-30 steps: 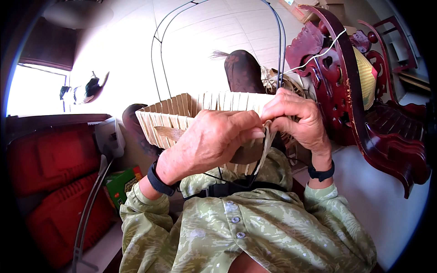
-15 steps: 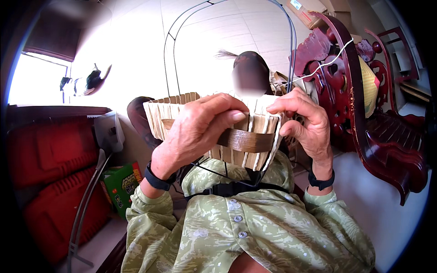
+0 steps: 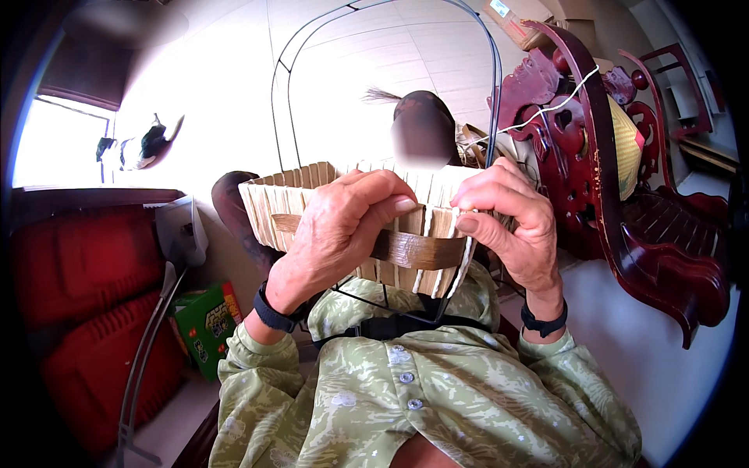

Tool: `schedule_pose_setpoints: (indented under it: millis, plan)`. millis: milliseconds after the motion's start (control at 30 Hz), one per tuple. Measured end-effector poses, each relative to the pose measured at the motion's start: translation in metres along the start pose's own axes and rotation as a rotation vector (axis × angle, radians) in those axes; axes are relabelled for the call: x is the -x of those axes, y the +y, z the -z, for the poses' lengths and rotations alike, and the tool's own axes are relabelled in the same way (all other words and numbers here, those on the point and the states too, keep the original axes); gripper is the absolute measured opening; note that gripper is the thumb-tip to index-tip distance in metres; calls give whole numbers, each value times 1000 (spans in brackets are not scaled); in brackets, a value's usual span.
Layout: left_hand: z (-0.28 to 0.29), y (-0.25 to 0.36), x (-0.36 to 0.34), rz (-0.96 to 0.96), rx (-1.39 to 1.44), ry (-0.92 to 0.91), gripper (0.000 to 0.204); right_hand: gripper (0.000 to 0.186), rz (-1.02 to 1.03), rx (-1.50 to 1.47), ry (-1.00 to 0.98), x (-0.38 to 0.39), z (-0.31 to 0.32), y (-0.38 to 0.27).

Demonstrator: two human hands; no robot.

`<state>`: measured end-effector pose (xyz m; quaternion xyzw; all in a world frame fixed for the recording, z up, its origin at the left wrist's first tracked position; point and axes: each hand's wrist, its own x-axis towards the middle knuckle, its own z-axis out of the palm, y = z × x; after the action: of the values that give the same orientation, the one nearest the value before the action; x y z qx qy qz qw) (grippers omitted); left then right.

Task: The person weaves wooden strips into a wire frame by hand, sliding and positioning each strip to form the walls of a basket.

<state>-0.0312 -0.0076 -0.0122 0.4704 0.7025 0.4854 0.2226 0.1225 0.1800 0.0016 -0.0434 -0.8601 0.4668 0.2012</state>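
Observation:
A pale woven basket (image 3: 269,204) sits on a black wire frame (image 3: 491,78) with tall arched bars, in front of my body. A wide brown strip (image 3: 417,248) runs along its near side, with white cords (image 3: 462,273) over it. My left hand (image 3: 339,226) is closed on the basket's near rim, fingertips by the cord. My right hand (image 3: 507,222) pinches the white cord at the basket's right corner, thumb and index finger pressed together, other fingers curled.
My dark-clad knee (image 3: 425,125) is beyond the basket. A carved red-wood chair (image 3: 605,179), a yellow conical hat (image 3: 626,148) and cardboard boxes (image 3: 566,27) are at right. Red cases (image 3: 94,265), a green box (image 3: 201,327) and a grey metal stand (image 3: 144,359) are at left.
The basket's near side has come into view with its brown strip. My left hand has shifted left and up slightly. My right thumb and finger parted, then closed on the cord.

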Motion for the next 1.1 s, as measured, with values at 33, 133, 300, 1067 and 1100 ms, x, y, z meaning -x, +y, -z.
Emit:
schedule_pose_setpoints:
  millis: [33, 133, 300, 1067, 1100]
  plan:
    - [0, 1, 0, -2, 3, 0, 10, 19, 7, 8, -7, 0, 1, 0]
    - [4, 4, 0, 22, -8, -27, 11, 19, 26, 4, -15, 0, 2, 3]
    - [11, -4, 2, -178, -38, 222, 17, 19, 8, 52, 7, 0, 1, 0]
    - [42, -28, 12, -290, -432, 419, 35, 49, 345, 454, -178, -30, -20, -51]
    - [45, -36, 10, -217, -342, 300, 36, 47, 348, 487, -169, -32, -21, -53]
